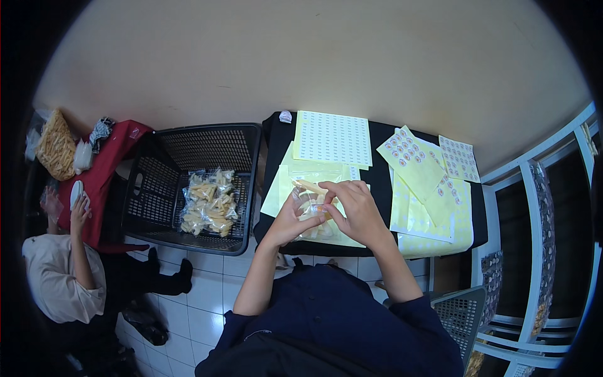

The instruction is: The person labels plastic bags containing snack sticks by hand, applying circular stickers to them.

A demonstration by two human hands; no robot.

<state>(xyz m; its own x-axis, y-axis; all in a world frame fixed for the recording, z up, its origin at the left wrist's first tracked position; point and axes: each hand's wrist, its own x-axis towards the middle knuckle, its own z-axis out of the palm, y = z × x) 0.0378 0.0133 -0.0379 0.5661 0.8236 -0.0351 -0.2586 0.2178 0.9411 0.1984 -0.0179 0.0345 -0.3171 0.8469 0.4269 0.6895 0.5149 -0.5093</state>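
My left hand (297, 217) grips the left side of a clear plastic bag (308, 184) of pale stick-shaped snacks. A small round printed sticker (319, 208) lies on or against the front of the bag. My right hand (351, 207) is at the sticker, thumb and index finger close to its right edge; whether they pinch it or the bag I cannot tell. Beneath the bag are yellow-backed sheets (273, 200), and behind it a sheet of small printed labels (333, 136). To the right lie sticker sheets with round printed stickers (414, 165), overlapping one another.
A black plastic basket (254, 188) holding filled snack bags (209, 202) stands left of the black-covered table (380, 202). Farther left, a co-worker's hand (80, 214) is at a white device (76, 192) on a red-covered table (106, 174). A metal rack (530, 235) stands at right.
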